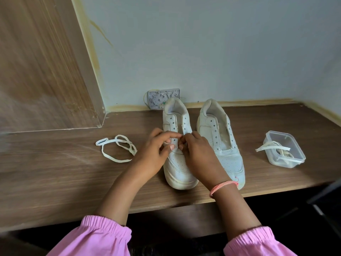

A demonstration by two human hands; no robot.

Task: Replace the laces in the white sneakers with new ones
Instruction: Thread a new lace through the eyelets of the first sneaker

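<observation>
Curling fingers (167,140) over left sneaker (177,154)

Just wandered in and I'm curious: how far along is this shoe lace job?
Both sneakers look unlaced; one lace lies loose on the table. Both hands, left hand and right hand, work at the left sneaker's lowest eyelets. The right sneaker waits; laces sit in the container.

Wooden shelf (55,174) carries two sneakers (219,137), loose lace (116,148), plastic tub (284,150), small box (162,97).
</observation>
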